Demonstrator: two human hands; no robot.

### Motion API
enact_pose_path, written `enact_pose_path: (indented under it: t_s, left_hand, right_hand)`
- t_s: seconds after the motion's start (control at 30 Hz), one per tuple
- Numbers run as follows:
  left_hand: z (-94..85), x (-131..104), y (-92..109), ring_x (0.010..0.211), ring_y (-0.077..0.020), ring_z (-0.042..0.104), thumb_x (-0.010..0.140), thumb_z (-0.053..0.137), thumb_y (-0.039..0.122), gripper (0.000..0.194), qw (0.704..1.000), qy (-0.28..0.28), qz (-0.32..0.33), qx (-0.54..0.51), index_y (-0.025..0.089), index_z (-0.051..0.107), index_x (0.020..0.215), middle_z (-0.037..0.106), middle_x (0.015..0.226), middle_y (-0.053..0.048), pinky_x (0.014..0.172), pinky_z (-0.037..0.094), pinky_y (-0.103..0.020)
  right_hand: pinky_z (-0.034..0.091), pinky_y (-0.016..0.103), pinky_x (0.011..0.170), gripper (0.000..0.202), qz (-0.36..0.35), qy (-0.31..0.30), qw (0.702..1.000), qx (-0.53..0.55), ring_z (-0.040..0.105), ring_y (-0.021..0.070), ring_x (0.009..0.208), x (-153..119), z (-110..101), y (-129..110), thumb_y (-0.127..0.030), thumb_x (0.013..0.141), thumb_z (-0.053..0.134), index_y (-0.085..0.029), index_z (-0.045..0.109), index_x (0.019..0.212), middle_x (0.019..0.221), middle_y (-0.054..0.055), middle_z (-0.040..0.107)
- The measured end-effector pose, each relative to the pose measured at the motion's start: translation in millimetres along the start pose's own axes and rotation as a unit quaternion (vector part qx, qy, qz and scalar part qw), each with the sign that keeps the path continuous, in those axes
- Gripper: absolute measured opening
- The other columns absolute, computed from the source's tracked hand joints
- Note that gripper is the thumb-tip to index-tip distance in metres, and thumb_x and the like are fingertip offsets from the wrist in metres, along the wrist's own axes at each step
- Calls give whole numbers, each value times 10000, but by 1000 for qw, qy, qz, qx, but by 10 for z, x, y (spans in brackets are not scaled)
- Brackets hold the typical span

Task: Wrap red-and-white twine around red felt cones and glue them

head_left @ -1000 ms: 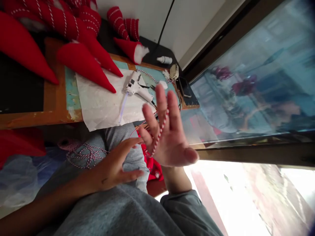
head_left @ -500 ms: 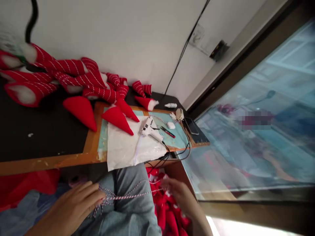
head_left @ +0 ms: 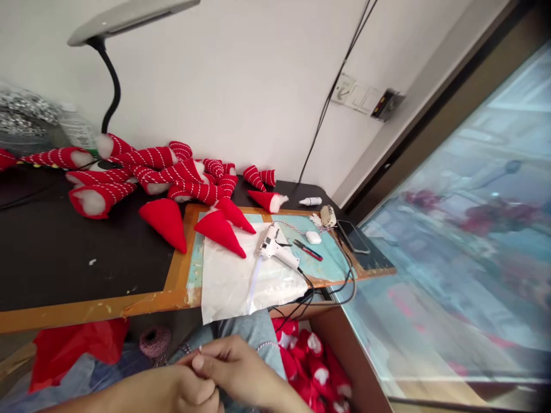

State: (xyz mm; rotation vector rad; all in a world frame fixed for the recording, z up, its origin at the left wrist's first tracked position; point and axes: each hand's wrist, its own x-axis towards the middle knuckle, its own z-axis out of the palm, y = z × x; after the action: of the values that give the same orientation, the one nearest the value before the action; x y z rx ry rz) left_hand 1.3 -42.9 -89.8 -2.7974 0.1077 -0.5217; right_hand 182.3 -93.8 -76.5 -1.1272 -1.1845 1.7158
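Note:
My left hand [head_left: 183, 387] and my right hand [head_left: 236, 367] meet above my lap, fingers closed and pinched together. Between them they grip a thin striped twisted cord [head_left: 267, 345], most of it hidden behind the hands. A loop of it shows by the right wrist, and another bit lies left of the fingers. To the left of my hands, below the table edge, is a spool of similar cord [head_left: 155, 342]. A white glue gun [head_left: 278, 252] rests on a white plastic sheet [head_left: 224, 292] on the table in front of me.
Red stuffed cones [head_left: 221, 232] and striped red stuffed pieces [head_left: 148, 158] lie along the table. Red-handled snips [head_left: 308, 250], a white case [head_left: 313, 237] and a phone [head_left: 353, 236] sit at right. A box [head_left: 361, 367] of red pieces stands below. Black cables [head_left: 301, 307] hang over the edge.
My hands were apart with the cord stretched between them; now they are together, the right hand having moved left. The view has shifted, showing more of the lamp and the box.

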Motion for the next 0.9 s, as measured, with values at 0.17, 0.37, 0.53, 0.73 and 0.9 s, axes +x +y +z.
enact_pose_path:
  t_s: [0.17,0.37,0.53,0.73,0.9]
  left_hand:
    - [-215,29,-382,1032,-182,621,885,578,158,333,983,131,118,-45,330,811,1050,730,1201,13,1059,567,-252]
    - [-401,-86,-652,1102,-204,652,979,557,138,211,864,207,-374,-266,261,693,1082,649,1127,-47,987,582,-309]
    - [-388,-126,-1411,1382,-248,556,1023,506,154,326,885,44,-417,-202,201,789,1177,674,1407,-57,1281,335,-481]
    - [-192,-176,-2052,1616,-185,324,1033,425,62,441,905,-70,-339,-248,94,636,1419,589,1603,-28,1345,80,-470]
    - [-101,-266,-2365,1612,-229,326,953,535,115,352,908,-46,-320,-267,37,714,1245,686,1473,-12,1327,106,-541]
  right_hand:
    - [572,311,827,533,-106,67,992,15,733,185,809,102,-16,-77,-703,929,699,-212,881,1028,897,66,820]
    - [514,309,845,405,-276,145,885,-346,710,186,850,-181,-62,-348,-482,1107,519,-243,840,1045,902,56,814]
    - [493,274,747,162,-44,40,846,-531,781,210,880,-361,-295,-184,-278,1037,670,-249,829,1024,928,32,837]
    - [588,364,899,333,68,187,812,-549,777,309,1100,-662,-576,-17,-245,964,741,-219,761,1295,1187,110,821]
    - [573,446,1036,417,-104,428,692,-571,726,305,1194,-632,-1106,-370,-179,1013,453,-135,707,1340,1281,177,772]
